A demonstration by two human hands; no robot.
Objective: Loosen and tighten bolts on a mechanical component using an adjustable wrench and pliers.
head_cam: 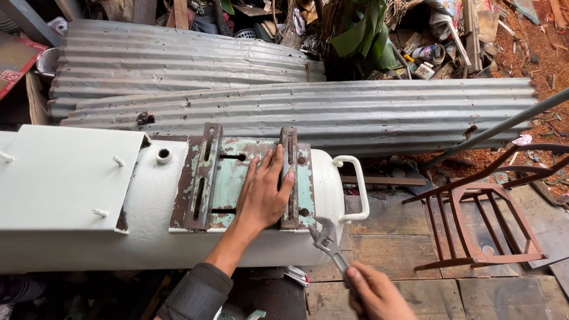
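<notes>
Left hand [265, 192] lies flat, fingers spread, on the rusty mounting plate [237, 178] atop the white tank [148, 237], fingertips touching the right slotted rail [288, 172]. Right hand [376, 293], partly cut off at the near edge, is closed around the handle of an adjustable wrench [328, 242], its head at the plate's near-right corner. Whether the wrench sits on a bolt is hard to make out; the tank's left end runs out of view.

left hand [262, 195]: bare | dark grey ribbed sleeve (pushed up) | right hand [376, 293]: bare
</notes>
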